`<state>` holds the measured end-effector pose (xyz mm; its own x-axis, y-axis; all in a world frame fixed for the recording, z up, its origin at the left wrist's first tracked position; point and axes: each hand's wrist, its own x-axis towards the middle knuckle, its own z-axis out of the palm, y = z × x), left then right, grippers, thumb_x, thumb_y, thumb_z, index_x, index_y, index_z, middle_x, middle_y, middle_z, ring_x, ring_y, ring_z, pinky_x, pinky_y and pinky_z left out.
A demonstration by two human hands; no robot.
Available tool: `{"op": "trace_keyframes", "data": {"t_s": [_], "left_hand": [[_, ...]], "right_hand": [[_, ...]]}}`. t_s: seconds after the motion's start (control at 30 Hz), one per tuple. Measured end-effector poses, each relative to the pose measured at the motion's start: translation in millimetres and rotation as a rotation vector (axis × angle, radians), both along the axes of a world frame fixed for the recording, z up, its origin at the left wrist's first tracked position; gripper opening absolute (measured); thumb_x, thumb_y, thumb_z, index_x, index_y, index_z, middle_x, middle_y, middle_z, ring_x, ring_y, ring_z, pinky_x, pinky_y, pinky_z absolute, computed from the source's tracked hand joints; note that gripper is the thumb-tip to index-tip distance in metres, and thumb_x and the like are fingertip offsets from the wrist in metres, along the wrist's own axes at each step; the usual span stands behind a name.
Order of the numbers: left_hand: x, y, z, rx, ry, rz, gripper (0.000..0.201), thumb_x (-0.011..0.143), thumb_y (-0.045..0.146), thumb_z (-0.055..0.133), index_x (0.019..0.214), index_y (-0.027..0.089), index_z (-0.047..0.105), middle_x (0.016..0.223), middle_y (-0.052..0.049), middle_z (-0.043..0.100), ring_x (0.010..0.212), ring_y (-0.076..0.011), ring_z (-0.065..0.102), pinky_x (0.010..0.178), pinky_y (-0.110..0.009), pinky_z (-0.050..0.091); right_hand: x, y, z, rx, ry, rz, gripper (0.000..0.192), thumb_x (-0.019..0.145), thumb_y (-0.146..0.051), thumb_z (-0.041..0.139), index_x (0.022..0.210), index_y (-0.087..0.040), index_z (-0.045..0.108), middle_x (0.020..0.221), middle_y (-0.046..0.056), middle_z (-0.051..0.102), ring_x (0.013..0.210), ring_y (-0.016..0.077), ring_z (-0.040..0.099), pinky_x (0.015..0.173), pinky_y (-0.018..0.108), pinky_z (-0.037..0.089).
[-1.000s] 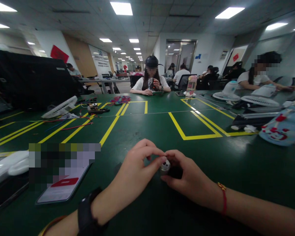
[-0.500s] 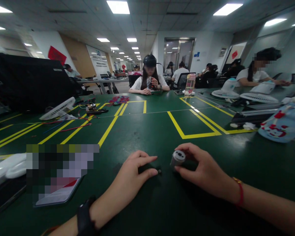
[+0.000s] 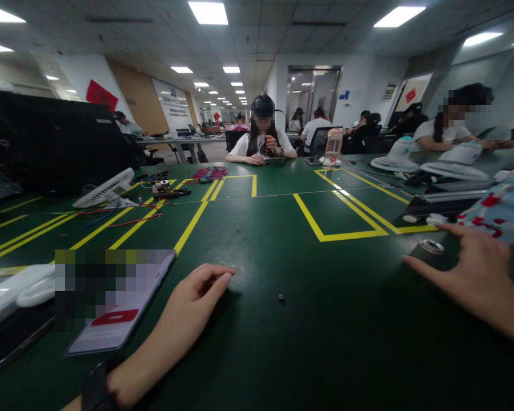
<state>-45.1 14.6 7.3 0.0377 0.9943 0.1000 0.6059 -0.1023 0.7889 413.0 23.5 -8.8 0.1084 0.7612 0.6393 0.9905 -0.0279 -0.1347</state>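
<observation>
My left hand [image 3: 199,294] rests low over the green table, left of centre, its thumb and index finger pinched together. Whether anything tiny sits between those fingertips is hidden. A small dark ring-like part [image 3: 281,297] lies on the table to the right of that hand, apart from it. Over at the right, my right hand [image 3: 475,271] has thumb and index finger spread wide around a small cylindrical metal motor [image 3: 432,246]. The motor's round silvery top shows between the fingers; its side is dark and blurred, and contact with the thumb is hard to judge.
Left of my left hand lie a phone [image 3: 98,337] and a white device [image 3: 8,297]. Farther back are a white fan grille [image 3: 105,189] and coloured wires [image 3: 208,173]. A blue patterned bag [image 3: 503,205] stands beyond my right hand. A person [image 3: 261,137] sits opposite.
My right hand has carried the motor far to the right and its fingers have spread. My left hand has drawn back left from the small ring-like part, its fingertips now together.
</observation>
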Motion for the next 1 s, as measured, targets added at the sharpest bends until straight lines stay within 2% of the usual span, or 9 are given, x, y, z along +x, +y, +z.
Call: {"op": "trace_keyframes", "data": {"t_s": [0.1, 0.2, 0.3, 0.37, 0.5, 0.63, 0.8, 0.9, 1.0], "left_hand": [[0.8, 0.5, 0.3, 0.0, -0.005, 0.01, 0.027, 0.085, 0.044, 0.053, 0.092, 0.022, 0.069, 0.087, -0.003, 0.07, 0.077, -0.0228, 0.063, 0.068, -0.031, 0.046], [-1.7, -0.2, -0.3, 0.013, 0.009, 0.003, 0.026, 0.085, 0.043, 0.053, 0.091, 0.023, 0.069, 0.086, -0.002, 0.07, 0.078, -0.0225, 0.063, 0.068, -0.03, 0.045], [-4.7, -1.5, -0.8, 0.028, 0.016, -0.008, 0.025, 0.085, 0.043, 0.053, 0.089, 0.023, 0.069, 0.085, -0.002, 0.07, 0.079, -0.0226, 0.063, 0.07, -0.03, 0.045], [-5.8, -2.1, -0.8, 0.029, 0.015, -0.013, 0.026, 0.086, 0.043, 0.053, 0.089, 0.023, 0.069, 0.084, -0.002, 0.069, 0.08, -0.0227, 0.063, 0.071, -0.03, 0.045], [-5.0, -1.8, -1.0, 0.02, 0.005, -0.013, 0.027, 0.086, 0.043, 0.052, 0.088, 0.022, 0.068, 0.083, -0.002, 0.069, 0.077, -0.0222, 0.062, 0.067, -0.029, 0.045], [-2.5, -0.9, -1.6, 0.017, -0.017, -0.02, 0.025, 0.086, 0.042, 0.053, 0.088, 0.022, 0.069, 0.083, -0.001, 0.069, 0.075, -0.0212, 0.062, 0.066, -0.029, 0.045], [-2.3, -0.2, -2.2, -0.002, -0.051, 0.014, 0.025, 0.085, 0.042, 0.054, 0.09, 0.022, 0.069, 0.084, -0.002, 0.069, 0.072, -0.021, 0.06, 0.064, -0.028, 0.043], [-3.8, -0.9, -2.6, -0.016, -0.052, 0.007, 0.026, 0.085, 0.042, 0.054, 0.09, 0.022, 0.068, 0.084, -0.002, 0.068, 0.073, -0.021, 0.059, 0.065, -0.028, 0.042], [-4.8, -1.5, -3.2, -0.043, -0.048, 0.003, 0.027, 0.086, 0.044, 0.052, 0.091, 0.022, 0.067, 0.083, -0.001, 0.066, 0.074, -0.0212, 0.058, 0.067, -0.028, 0.041]], "right_hand": [[-66.0, -6.8, 11.5, -0.001, -0.094, 0.323, 0.065, 0.072, -0.057, 0.06, 0.124, -0.021, 0.049, 0.127, 0.012, 0.046, 0.12, 0.0312, 0.042, 0.102, 0.051, 0.031], [-142.8, -9.6, 15.3, -0.387, 0.075, 0.689, 0.049, 0.079, -0.049, 0.057, 0.125, -0.03, 0.052, 0.125, 0.007, 0.049, 0.114, 0.0224, 0.046, 0.094, 0.042, 0.04], [-197.6, -4.7, 11.8, -0.553, 0.201, 0.833, 0.035, 0.08, -0.048, 0.057, 0.11, -0.032, 0.064, 0.112, 0.005, 0.055, 0.102, 0.0188, 0.049, 0.088, 0.039, 0.041], [-209.0, -0.3, 12.5, -0.586, 0.244, 0.863, 0.025, 0.083, -0.043, 0.054, 0.096, -0.027, 0.068, 0.101, 0.004, 0.057, 0.095, 0.0159, 0.05, 0.084, 0.035, 0.042], [-163.1, 3.8, 29.1, -0.45, 0.286, 0.726, 0.025, 0.086, -0.04, 0.048, 0.094, -0.022, 0.064, 0.099, 0.004, 0.059, 0.09, 0.0136, 0.053, 0.08, 0.029, 0.044], [-67.6, 4.8, 47.6, -0.154, 0.102, 0.29, 0.03, 0.082, -0.046, 0.052, 0.095, -0.021, 0.062, 0.104, 0.006, 0.06, 0.093, 0.0183, 0.054, 0.081, 0.032, 0.042], [0.5, 4.8, 49.8, -0.391, 0.131, -0.135, 0.036, 0.08, -0.049, 0.05, 0.096, -0.021, 0.065, 0.098, 0.007, 0.064, 0.084, 0.0189, 0.057, 0.072, 0.032, 0.042], [6.8, 5.8, 45.4, -0.489, 0.246, -0.226, 0.039, 0.078, -0.053, 0.05, 0.099, -0.024, 0.066, 0.099, 0.005, 0.065, 0.08, 0.0183, 0.058, 0.069, 0.032, 0.042], [14.9, 8.1, 39.2, -0.448, 0.273, -0.27, 0.041, 0.074, -0.057, 0.053, 0.098, -0.027, 0.066, 0.095, 0.002, 0.067, 0.076, 0.0188, 0.059, 0.067, 0.032, 0.043]]}}
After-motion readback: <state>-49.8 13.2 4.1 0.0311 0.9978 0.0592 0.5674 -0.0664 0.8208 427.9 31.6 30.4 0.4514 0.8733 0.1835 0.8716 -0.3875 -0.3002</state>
